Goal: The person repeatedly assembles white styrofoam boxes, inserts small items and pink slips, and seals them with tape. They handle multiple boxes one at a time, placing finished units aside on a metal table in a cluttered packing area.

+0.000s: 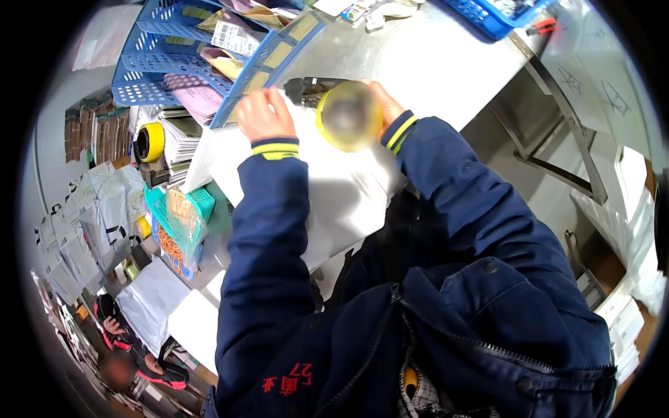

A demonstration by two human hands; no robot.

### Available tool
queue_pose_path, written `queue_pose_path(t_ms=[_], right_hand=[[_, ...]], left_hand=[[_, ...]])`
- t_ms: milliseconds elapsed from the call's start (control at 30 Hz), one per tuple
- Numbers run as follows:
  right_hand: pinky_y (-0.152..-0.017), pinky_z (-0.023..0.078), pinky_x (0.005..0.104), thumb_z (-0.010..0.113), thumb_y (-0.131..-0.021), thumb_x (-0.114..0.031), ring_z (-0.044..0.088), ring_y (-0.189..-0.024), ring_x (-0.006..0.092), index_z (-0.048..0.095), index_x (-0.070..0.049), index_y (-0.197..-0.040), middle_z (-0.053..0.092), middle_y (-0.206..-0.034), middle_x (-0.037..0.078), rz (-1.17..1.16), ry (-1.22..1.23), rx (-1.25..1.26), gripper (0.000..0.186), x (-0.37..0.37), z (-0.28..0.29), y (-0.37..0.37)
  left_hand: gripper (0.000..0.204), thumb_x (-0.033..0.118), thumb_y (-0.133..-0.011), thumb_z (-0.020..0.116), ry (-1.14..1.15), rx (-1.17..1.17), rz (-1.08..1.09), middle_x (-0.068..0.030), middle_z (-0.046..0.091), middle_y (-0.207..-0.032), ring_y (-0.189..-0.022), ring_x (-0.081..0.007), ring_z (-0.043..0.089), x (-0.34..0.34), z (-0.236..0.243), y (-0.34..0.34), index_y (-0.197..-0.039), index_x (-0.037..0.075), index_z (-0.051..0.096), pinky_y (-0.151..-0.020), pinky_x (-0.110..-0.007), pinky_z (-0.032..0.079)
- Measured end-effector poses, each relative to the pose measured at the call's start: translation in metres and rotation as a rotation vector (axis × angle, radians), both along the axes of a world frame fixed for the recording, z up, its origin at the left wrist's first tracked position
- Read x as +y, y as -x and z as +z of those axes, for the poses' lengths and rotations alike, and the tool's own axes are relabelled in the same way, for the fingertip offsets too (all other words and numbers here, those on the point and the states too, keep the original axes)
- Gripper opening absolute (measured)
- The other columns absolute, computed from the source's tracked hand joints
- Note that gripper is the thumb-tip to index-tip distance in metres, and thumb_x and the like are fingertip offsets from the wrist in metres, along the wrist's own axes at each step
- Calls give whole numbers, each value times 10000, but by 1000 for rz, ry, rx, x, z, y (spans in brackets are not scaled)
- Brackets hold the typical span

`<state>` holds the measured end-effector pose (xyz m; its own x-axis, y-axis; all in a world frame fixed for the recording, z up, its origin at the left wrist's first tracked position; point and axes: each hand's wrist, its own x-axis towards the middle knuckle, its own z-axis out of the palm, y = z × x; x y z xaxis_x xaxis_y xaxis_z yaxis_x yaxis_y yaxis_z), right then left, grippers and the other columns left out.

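Note:
My left hand [265, 115] is beside the front panel of a blue multi-tier organizer [244, 97], its fingers curled; whatever they may hold is too unclear to name. My right hand [384, 106] grips a tape dispenser [310, 90] with a black frame and a large, blurred yellow-rimmed tape roll [348, 115], which hides part of the fingers. Both hands are over a white worktable [425, 63], where a bright white surface spreads beneath them. Envelopes and pink papers [191, 97] fill the organizer's tiers.
A spare yellow tape roll [150, 142], paper stacks [178, 146] and a teal basket [202, 202] are at left. A blue basket [488, 17] and red-handled tool [541, 27] are at top right. A co-worker [157, 373] is at lower left beside grey parcels [150, 299].

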<state>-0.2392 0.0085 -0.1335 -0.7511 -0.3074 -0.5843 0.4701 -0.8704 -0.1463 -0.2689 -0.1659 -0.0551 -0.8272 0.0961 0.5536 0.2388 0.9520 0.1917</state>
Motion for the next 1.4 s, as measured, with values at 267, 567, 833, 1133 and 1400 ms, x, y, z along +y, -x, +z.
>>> queue_pose_path(t_ms=[267, 567, 833, 1133, 1400], right_hand=[[-502, 451, 239, 630, -759, -323, 520, -532, 114, 566, -75, -825, 569, -680, 30, 13, 4, 72, 265, -7, -27, 0], [-595, 491, 276, 585, -805, -286, 564, -642, 137, 562, -74, -842, 591, -753, 41, 50, 100, 55, 216, 22, 17, -27], [-403, 388, 266, 481, -866, -310, 472, -429, 135, 562, -28, -806, 514, -530, 62, -17, 33, 113, 299, 82, -18, -231], [-727, 473, 265, 514, -848, -205, 582, -797, 159, 538, 50, -1016, 605, -898, 90, -135, 120, 35, 306, 61, -17, -309], [-755, 471, 299, 490, -841, -109, 579, -819, 196, 508, 69, -1041, 588, -934, 121, -255, 16, -17, 269, 51, 14, -310]], left_hand=[[614, 263, -777, 552, 110, -513, 1, -228, 245, -1356, -1271, -380, 198, 55, 11, -175, -1247, -63, 329, -991, -540, 154], [616, 245, -777, 545, 222, -391, -15, -207, 237, -1364, -1276, -370, 190, 54, -2, -170, -1263, -51, 310, -998, -535, 142], [498, 233, -864, 445, 165, -322, -71, -197, 281, -1345, -1256, -374, 230, 51, -4, -172, -1270, -26, 320, -994, -524, 168], [413, 107, -824, 465, 157, -248, -240, -225, 391, -1256, -1191, -390, 325, 60, 5, -170, -1207, -33, 401, -984, -508, 204], [92, 99, -774, 512, 489, -304, -856, -63, 600, -798, -929, -229, 557, 22, 18, -57, -791, 52, 588, -997, -535, 194]])
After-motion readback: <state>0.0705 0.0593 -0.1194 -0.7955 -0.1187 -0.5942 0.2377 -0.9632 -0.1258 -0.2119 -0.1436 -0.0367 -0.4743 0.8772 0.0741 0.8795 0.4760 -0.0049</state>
